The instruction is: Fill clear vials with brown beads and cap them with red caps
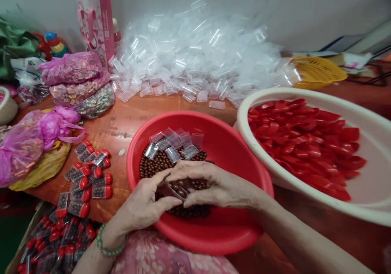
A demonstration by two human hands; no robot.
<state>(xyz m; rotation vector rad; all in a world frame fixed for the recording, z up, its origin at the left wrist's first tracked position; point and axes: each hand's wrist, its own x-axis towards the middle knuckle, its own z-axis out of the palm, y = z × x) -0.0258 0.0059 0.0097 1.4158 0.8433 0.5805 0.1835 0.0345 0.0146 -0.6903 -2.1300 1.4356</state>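
**Small clear plastic tube (177,191), held over beads by left hand (142,202) and right hand (210,184)**

Fingers of both hands curled together, clamped on the tube. Brown beads (159,164) held in a red plastic basin (232,160), with loose clear tubes (172,143) lying on them. Red-capped bead-filled tubes (91,180) laid on the desk (122,123) to the left; red caps (305,143) contained in a white basin (293,91) to the right. Heap of clear tubes (195,58) placed beyond. Green bead bracelet (110,241) worn on left wrist.
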